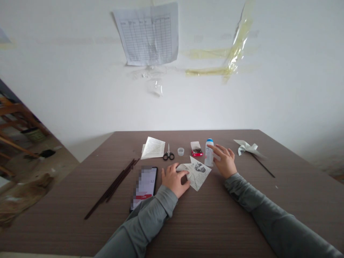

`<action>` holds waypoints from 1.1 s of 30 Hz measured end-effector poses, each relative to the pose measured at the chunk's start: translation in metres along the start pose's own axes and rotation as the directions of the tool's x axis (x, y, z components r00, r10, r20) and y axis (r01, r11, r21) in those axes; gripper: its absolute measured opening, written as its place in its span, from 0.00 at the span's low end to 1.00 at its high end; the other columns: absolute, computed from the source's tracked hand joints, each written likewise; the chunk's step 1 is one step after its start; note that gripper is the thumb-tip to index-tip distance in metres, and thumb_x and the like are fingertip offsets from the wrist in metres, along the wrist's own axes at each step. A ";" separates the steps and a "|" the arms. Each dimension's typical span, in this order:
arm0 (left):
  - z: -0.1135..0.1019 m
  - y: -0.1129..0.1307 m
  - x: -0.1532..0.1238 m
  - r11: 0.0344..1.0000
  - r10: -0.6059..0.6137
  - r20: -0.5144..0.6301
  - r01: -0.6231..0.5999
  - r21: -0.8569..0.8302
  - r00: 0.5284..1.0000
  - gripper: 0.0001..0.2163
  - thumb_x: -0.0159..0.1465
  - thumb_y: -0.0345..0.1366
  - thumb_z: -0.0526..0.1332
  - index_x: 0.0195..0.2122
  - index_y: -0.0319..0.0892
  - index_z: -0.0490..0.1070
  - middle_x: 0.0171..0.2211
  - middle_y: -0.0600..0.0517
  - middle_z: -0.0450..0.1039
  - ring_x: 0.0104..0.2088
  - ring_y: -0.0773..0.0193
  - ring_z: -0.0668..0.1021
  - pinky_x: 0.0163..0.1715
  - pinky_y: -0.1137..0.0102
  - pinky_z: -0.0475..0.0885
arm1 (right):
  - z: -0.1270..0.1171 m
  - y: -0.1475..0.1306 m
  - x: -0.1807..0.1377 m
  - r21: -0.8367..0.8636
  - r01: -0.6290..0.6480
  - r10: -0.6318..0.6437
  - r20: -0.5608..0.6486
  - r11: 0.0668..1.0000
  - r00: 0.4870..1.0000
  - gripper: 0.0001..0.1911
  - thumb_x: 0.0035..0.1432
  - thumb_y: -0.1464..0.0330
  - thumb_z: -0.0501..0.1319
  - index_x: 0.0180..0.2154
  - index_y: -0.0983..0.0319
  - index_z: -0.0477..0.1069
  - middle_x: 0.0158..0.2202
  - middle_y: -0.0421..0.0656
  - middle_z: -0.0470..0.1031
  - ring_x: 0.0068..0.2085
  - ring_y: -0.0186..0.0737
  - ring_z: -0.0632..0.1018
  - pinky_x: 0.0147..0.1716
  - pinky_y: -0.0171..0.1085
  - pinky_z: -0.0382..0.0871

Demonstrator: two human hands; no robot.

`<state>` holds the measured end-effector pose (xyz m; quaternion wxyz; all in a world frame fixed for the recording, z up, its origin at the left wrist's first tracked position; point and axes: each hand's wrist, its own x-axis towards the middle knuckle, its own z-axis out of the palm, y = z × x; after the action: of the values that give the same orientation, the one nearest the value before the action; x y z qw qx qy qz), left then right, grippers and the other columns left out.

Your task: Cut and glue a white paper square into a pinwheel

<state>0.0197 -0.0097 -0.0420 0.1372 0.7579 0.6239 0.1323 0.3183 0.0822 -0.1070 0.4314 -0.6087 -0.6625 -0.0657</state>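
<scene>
My left hand (174, 179) rests on a cut, partly folded sheet of printed paper (197, 173) on the brown table (215, 222), pressing its left corner down. My right hand (225, 160) is beside a small white bottle with a blue cap (209, 152), fingers spread and touching its side. The bottle stands upright just behind the paper. Both sleeves are grey.
Along the table's back lie a stack of paper (153, 147), scissors (168, 154), a small clear cap (181, 151) and a red box of pins (196, 148). A finished paper pinwheel on a stick (248, 148) lies at the right. Dark sticks (114, 186) and a phone (145, 186) lie at the left.
</scene>
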 end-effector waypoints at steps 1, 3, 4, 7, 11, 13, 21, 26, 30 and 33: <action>0.000 0.000 0.000 1.000 -0.001 0.004 0.001 0.004 1.000 0.20 0.76 0.39 0.80 0.67 0.60 0.96 0.86 0.42 0.78 0.85 0.28 0.75 0.90 0.20 0.62 | -0.001 0.000 0.001 -0.009 0.002 -0.002 0.001 1.000 1.000 0.35 0.69 0.71 0.65 0.70 0.41 0.92 0.69 0.50 0.94 0.73 0.65 0.88 0.81 0.77 0.71; -0.001 0.001 -0.001 1.000 -0.009 0.012 0.009 0.010 1.000 0.20 0.77 0.40 0.80 0.68 0.62 0.95 0.86 0.44 0.77 0.86 0.30 0.75 0.91 0.21 0.62 | -0.002 0.000 0.002 -0.015 0.013 -0.013 -0.003 1.000 1.000 0.33 0.71 0.70 0.65 0.69 0.42 0.93 0.67 0.51 0.94 0.73 0.66 0.88 0.81 0.79 0.70; -0.002 0.002 -0.001 1.000 -0.013 0.016 0.013 0.011 1.000 0.20 0.77 0.40 0.80 0.69 0.62 0.95 0.87 0.44 0.77 0.87 0.31 0.74 0.91 0.22 0.61 | -0.003 0.000 0.002 -0.014 0.023 -0.023 -0.006 1.000 1.000 0.33 0.72 0.70 0.65 0.69 0.42 0.93 0.65 0.51 0.95 0.73 0.66 0.88 0.81 0.79 0.69; -0.003 0.004 -0.001 1.000 -0.022 0.013 0.022 0.011 1.000 0.20 0.76 0.40 0.80 0.68 0.61 0.96 0.86 0.43 0.77 0.86 0.31 0.75 0.91 0.22 0.62 | -0.003 0.000 0.002 -0.019 0.059 -0.059 -0.007 0.998 0.998 0.32 0.74 0.72 0.63 0.68 0.41 0.93 0.58 0.48 0.97 0.73 0.64 0.87 0.83 0.78 0.66; -0.001 0.002 -0.001 1.000 -0.012 -0.004 0.012 -0.003 1.000 0.19 0.75 0.40 0.81 0.65 0.61 0.96 0.84 0.44 0.79 0.84 0.29 0.76 0.90 0.22 0.64 | -0.003 0.000 0.000 -0.030 0.104 -0.104 -0.016 0.994 0.994 0.32 0.78 0.72 0.60 0.67 0.42 0.94 0.62 0.48 0.97 0.74 0.64 0.86 0.84 0.81 0.64; 0.000 0.001 -0.001 1.000 -0.003 -0.002 0.003 -0.007 1.000 0.19 0.75 0.40 0.80 0.66 0.60 0.96 0.84 0.43 0.79 0.84 0.29 0.75 0.90 0.22 0.63 | -0.003 -0.001 -0.001 -0.011 0.122 -0.122 -0.016 0.993 0.992 0.30 0.77 0.72 0.60 0.65 0.43 0.95 0.64 0.48 0.97 0.74 0.64 0.87 0.84 0.82 0.63; -0.001 0.001 0.000 1.000 -0.005 0.015 0.005 0.003 1.000 0.20 0.77 0.40 0.80 0.68 0.61 0.95 0.85 0.43 0.78 0.84 0.30 0.76 0.90 0.22 0.64 | -0.003 0.000 0.001 0.131 0.081 -0.073 -0.062 0.988 0.995 0.15 0.77 0.58 0.66 0.49 0.48 0.94 0.55 0.50 0.97 0.65 0.67 0.88 0.83 0.81 0.61; 0.001 0.001 0.000 1.000 -0.007 -0.006 0.007 -0.004 1.000 0.20 0.76 0.38 0.81 0.67 0.61 0.96 0.84 0.44 0.79 0.84 0.30 0.76 0.90 0.22 0.64 | 0.004 0.010 0.002 0.178 0.001 0.021 -0.122 0.984 0.992 0.15 0.76 0.48 0.68 0.41 0.50 0.79 0.51 0.52 0.94 0.59 0.68 0.87 0.79 0.83 0.67; 0.002 0.002 0.001 1.000 0.001 -0.001 -0.001 -0.016 1.000 0.20 0.76 0.39 0.81 0.67 0.62 0.96 0.84 0.43 0.79 0.84 0.30 0.76 0.90 0.21 0.64 | 0.009 0.014 0.003 0.184 -0.039 0.061 -0.111 0.982 0.992 0.23 0.73 0.40 0.71 0.43 0.50 0.73 0.48 0.51 0.93 0.55 0.67 0.88 0.78 0.82 0.71; -0.001 0.003 0.000 1.000 -0.003 -0.001 0.003 -0.015 1.000 0.19 0.75 0.39 0.82 0.66 0.62 0.96 0.83 0.43 0.79 0.84 0.30 0.76 0.90 0.22 0.64 | 0.008 0.013 0.003 0.230 -0.070 0.098 -0.112 0.971 0.989 0.27 0.70 0.37 0.73 0.46 0.51 0.75 0.49 0.54 0.93 0.54 0.69 0.90 0.73 0.79 0.77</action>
<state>0.0224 -0.0101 -0.0403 0.1425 0.7557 0.6243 0.1372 0.3255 0.0928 -0.1157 0.5399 -0.5783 -0.6115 -0.0091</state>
